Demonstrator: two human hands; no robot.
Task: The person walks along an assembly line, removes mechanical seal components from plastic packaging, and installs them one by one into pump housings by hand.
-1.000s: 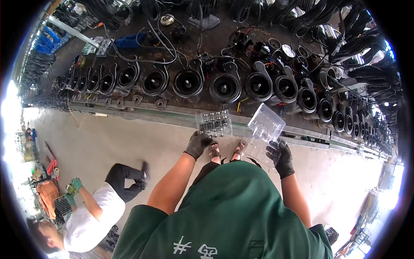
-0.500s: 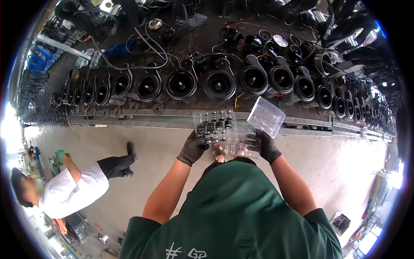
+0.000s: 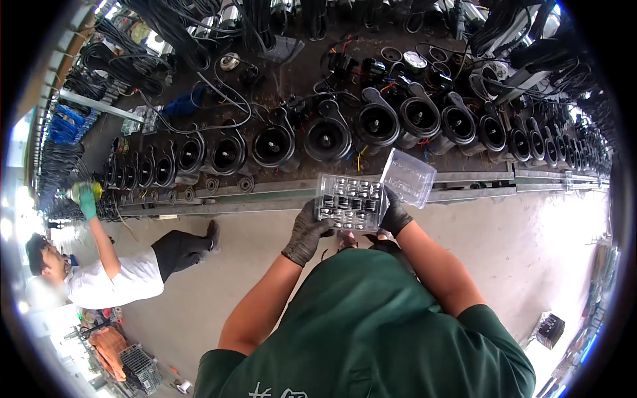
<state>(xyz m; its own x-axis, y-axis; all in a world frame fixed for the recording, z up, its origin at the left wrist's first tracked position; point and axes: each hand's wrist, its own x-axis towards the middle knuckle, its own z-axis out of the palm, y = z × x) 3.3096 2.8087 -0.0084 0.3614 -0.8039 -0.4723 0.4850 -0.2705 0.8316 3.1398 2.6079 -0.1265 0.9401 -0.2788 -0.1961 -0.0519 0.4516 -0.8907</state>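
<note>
I hold a clear plastic clamshell tray [image 3: 350, 202] filled with several small dark and metal parts, its lid [image 3: 408, 177] swung open to the right. My left hand [image 3: 305, 232], in a dark glove, grips the tray's lower left corner. My right hand [image 3: 396, 215], also gloved, holds the tray's right side under the lid hinge. Both hands are in front of my chest, above a concrete floor. Just beyond the tray runs a long metal rail [image 3: 464, 189].
A row of black round pump housings [image 3: 325, 139] with cables lies behind the rail. At the left a person in a white shirt [image 3: 109, 285] crouches, a gloved hand [image 3: 86, 199] raised to the row. A wire basket [image 3: 142, 365] stands lower left, a small crate [image 3: 551, 330] lower right.
My right hand moved in from the side to grip the tray's right edge. The view shifted; the person at the left now reaches up toward the row.
</note>
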